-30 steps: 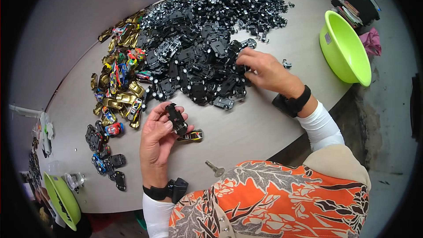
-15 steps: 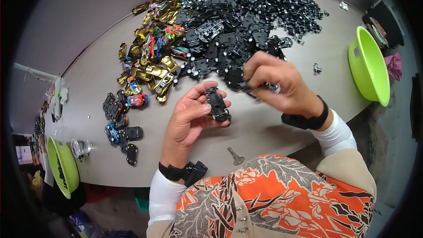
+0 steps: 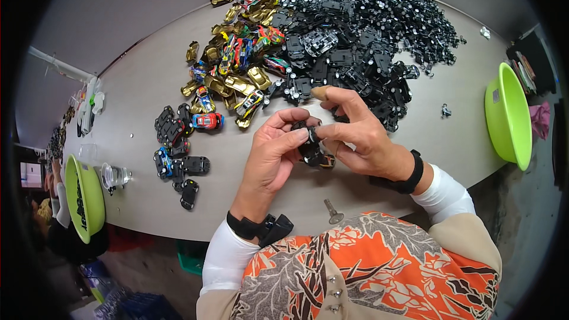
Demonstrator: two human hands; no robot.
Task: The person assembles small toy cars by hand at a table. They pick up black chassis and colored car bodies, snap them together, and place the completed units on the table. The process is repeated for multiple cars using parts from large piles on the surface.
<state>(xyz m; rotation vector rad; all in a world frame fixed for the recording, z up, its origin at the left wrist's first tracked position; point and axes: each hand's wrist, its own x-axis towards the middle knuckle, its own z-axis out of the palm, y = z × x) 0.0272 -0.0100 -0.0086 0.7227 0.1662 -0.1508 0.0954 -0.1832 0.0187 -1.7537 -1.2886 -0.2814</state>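
Over the table's near middle, my left hand (image 3: 267, 151) grips a small toy car (image 3: 309, 149), its black underside partly showing between thumb and fingers. My right hand (image 3: 361, 139) meets it from the other side, thumb and fingers pressed onto the car's right side. Its forefinger is raised and wears a brownish tip cover. Whether a small part is pinched under the right fingers is hidden. Just beyond both hands lies a heap of black toy car chassis (image 3: 341, 57). Gold and coloured car bodies (image 3: 240, 86) adjoin it on the left. A metal key-shaped tool (image 3: 333, 212) rests nearest me.
Small wheel-and-axle sets (image 3: 379, 9) are heaped at the back. Several toy cars (image 3: 195, 166) lie at left, near a clear cup (image 3: 114, 175). Green basins stand at the left (image 3: 72, 198) and right (image 3: 492, 112) edges. Another person's arm (image 3: 61, 201) shows far left.
My right hand has come from the edge of the chassis heap, leftward and nearer, onto the toy car in my left hand. The whole view has shifted a little.
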